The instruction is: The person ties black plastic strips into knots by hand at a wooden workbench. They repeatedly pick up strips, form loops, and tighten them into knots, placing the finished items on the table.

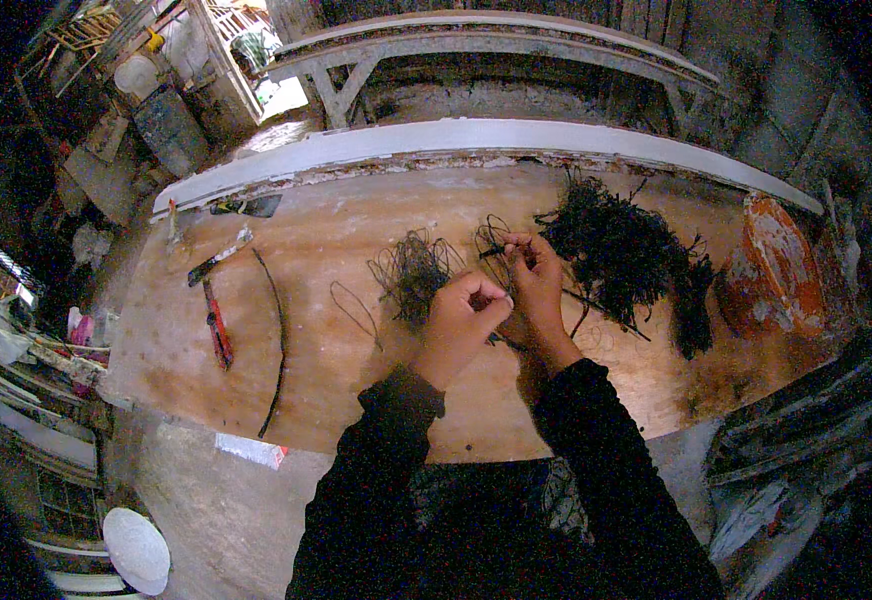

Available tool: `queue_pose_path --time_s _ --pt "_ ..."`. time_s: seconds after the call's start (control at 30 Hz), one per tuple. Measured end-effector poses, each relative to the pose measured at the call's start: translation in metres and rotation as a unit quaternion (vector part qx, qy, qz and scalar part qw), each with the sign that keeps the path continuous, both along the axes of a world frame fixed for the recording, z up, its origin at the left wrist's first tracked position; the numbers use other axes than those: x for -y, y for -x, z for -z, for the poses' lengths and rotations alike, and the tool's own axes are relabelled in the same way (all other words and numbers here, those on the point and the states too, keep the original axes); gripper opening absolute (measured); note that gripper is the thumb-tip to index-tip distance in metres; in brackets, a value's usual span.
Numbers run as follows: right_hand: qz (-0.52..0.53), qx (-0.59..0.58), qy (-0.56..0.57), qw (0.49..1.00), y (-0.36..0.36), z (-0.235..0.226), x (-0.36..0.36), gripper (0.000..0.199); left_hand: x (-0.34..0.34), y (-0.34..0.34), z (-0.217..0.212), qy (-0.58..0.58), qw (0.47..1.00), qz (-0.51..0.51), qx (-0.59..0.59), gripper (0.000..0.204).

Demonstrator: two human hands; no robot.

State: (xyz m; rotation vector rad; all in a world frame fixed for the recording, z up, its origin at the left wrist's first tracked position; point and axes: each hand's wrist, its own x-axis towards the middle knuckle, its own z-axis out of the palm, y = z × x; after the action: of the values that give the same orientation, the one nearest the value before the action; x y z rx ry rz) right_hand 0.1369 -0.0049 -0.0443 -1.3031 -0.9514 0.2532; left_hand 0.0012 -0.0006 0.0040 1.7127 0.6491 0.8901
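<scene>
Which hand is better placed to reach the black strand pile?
Right hand, likely: it is close beside the black strand pile, while the left hand lies farther off, nearer the tangled wire loops.

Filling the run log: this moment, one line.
left hand: curled, contents unclear | right hand: at wire loop | nearby: wire pile, black bundle

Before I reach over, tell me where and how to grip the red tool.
Pinch the red tool by the middle of its two long sides, probably coming straight down with the left hand. It lies flat, long and slim, apart from the black stick on its right; its far end sits close to another tool, so avoid gripping there.
</scene>
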Motion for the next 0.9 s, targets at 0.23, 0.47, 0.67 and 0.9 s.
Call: queue_pose_path --time_s 0.23,0.47,0.67,0.9 --pt "0.016 0.017 0.018 1.0 -0.006 0.004 0.0 0.008 -0.024 0.003 0.002 -0.012 0.988 -0.134 0.079 0.006" --pt "-0.238 -0.021 -0.015 0.971 0.038 -0.026 0.018 0.007 -0.078 0.033 0.027 -0.187 0.9 -0.394 -0.005 0.011" --pt "-0.365 -0.071 0.005 0.928 0.065 -0.023 0.025 0.012 -0.069 0.03 0.017 -0.212 0.886 -0.411 -0.041 0.007" --pt "-0.358 -0.081 0.046 0.929 0.071 -0.019 0.029 0.017 -0.073 0.034 0.019 -0.099 0.926 -0.363 0.024 0.009"
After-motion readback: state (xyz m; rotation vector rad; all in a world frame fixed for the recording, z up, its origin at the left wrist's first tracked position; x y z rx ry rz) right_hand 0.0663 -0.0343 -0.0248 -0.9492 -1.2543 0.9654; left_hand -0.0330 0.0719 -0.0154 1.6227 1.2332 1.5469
